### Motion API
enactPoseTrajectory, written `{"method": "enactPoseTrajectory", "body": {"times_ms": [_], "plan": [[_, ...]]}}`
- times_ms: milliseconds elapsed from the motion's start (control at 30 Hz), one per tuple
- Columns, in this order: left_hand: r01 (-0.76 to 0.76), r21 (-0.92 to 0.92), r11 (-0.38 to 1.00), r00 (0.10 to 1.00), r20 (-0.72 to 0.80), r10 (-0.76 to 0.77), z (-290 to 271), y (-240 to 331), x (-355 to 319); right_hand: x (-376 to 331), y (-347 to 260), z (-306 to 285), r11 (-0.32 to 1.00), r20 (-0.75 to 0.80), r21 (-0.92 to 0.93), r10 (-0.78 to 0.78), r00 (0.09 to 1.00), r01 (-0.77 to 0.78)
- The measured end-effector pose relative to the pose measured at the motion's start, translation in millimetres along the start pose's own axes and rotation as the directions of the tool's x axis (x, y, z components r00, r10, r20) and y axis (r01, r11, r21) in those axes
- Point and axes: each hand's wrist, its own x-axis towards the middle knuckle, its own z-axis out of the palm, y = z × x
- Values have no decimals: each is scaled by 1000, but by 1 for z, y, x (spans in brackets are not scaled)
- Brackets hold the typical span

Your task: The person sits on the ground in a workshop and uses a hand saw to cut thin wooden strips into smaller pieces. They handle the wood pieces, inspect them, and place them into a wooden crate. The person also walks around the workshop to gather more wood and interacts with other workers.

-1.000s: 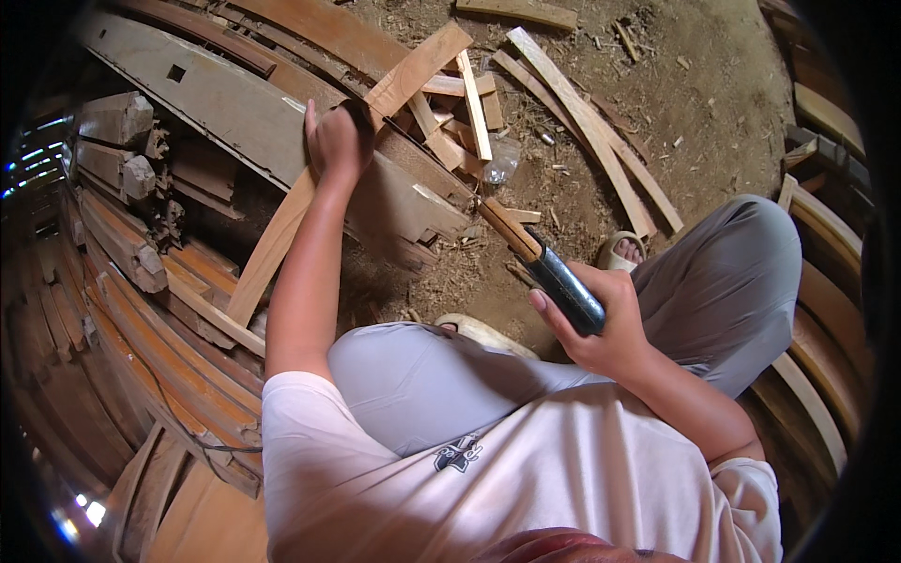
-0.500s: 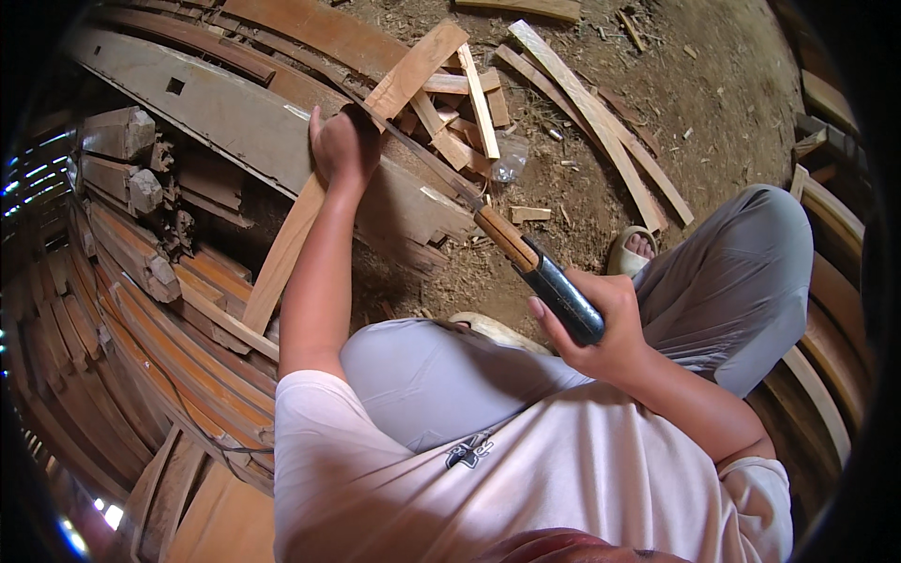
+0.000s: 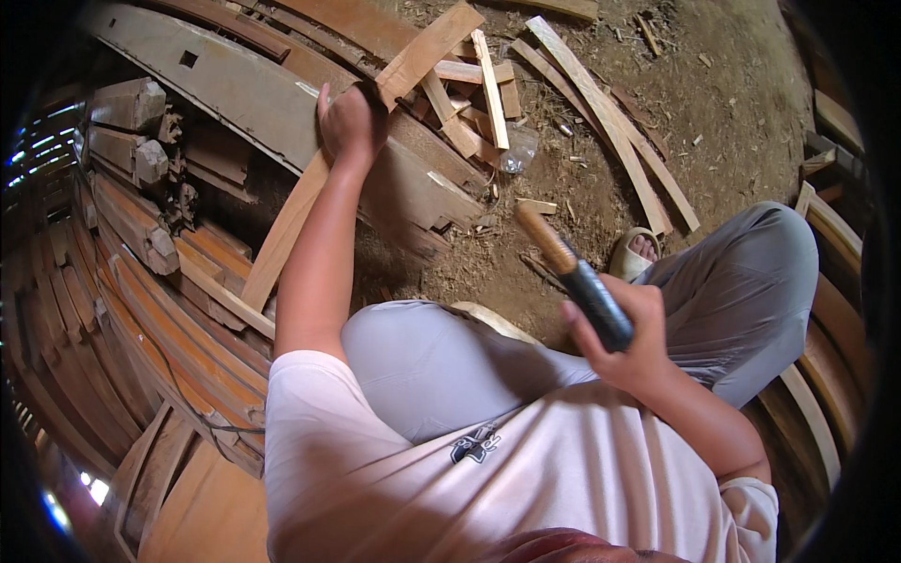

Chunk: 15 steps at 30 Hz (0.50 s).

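My left hand [image 3: 353, 124] is closed round a wooden board, pressing against the grey weathered beam [image 3: 239, 98]. The board's upper part [image 3: 427, 54] slants up to the right past my fingers, and its lower part [image 3: 286, 239] runs down beside my forearm. My right hand [image 3: 631, 333] grips a long-handled bladed tool [image 3: 601, 305] by its black-wrapped end. Ahead of the wrap its bare wooden part is blurred. The metal blade cannot be made out now, so its exact kind is unclear. The tool is apart from the board, over the dirt floor.
Offcuts [image 3: 474, 122] and a clear plastic bag [image 3: 519, 150] lie beyond my left hand. Long strips [image 3: 610, 117] rest on the dirt floor [image 3: 741, 103]. Stacked timber [image 3: 141, 310] fills the left side; more boards [image 3: 831, 375] stand at the right. My sandalled foot [image 3: 635, 249] is nearby.
My right hand has moved slightly right and down, and the tool's handle has tilted. Its thin blade, earlier across the board beside my left hand, no longer shows there. My left hand keeps its grip.
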Motion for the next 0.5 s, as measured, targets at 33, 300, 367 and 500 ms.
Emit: {"method": "enactPoseTrajectory", "body": {"times_ms": [33,300,367,500], "plan": [[1,10,1000,1000,6,-1,-2,-1,0,0,-2,-8,1000,-26,-13,5,1000,-5],[-135,42,990,989,61,132,6,5,-4,32,2,8,999,7,2,48,999,-48],[-114,56,992,993,28,112,-1,5,1,38,3,20,995,-10,81,60,998,-59],[-68,63,996,993,103,62,1,-3,-2,46,-13,34,988,22,78,129,991,-130]]}}
